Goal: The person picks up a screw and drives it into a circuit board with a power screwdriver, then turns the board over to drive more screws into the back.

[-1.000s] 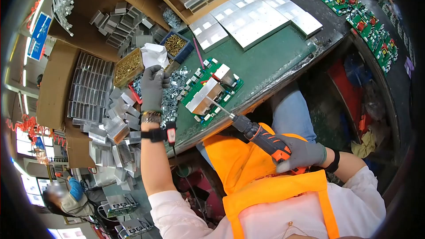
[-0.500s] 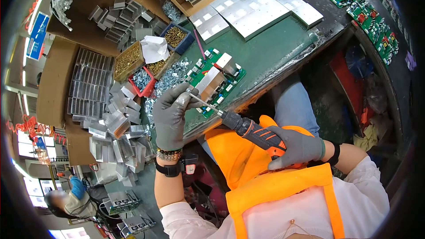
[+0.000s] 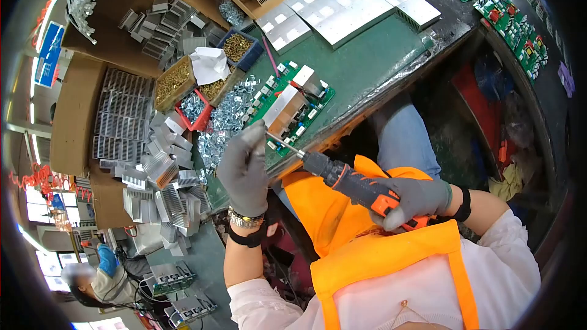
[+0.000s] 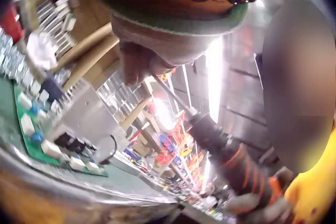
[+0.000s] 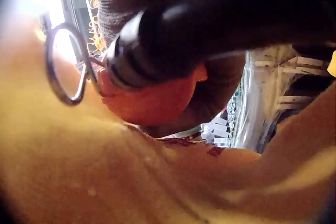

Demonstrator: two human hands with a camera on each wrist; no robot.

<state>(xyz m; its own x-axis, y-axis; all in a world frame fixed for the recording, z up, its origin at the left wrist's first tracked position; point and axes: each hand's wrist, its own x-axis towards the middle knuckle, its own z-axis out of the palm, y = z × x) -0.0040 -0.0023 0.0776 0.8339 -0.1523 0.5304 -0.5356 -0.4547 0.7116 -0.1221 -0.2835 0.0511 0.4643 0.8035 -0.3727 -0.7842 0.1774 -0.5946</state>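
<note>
My gloved right hand (image 3: 419,198) grips a black-and-orange electric screwdriver (image 3: 348,182) above the lap, its long bit (image 3: 286,145) aimed up and left. At the tip of the bit, my gloved left hand (image 3: 243,174) pinches with thumb and fingers. In the left wrist view the bit (image 4: 178,95) runs in between those fingers; any small part there is hidden. Just beyond the fingertips, a green circuit board (image 3: 329,95) lies on the bench, carrying a silver heat sink (image 3: 285,107) and several white components. The right wrist view shows the screwdriver's orange end (image 5: 152,103) and a metal ring (image 5: 68,64).
Loose metal clips (image 3: 235,107) lie left of the board, beside a red tray (image 3: 202,122). Behind are a blue bin (image 3: 254,55) of brass screws and a white paper (image 3: 210,64). Flat heat sinks (image 3: 342,9) cover the bench's back. A person sits far left.
My left hand has come from above the screw bins back to the bit's tip, and now sits slightly right and higher. The screwdriver has shifted only a little; the board stays in place.
</note>
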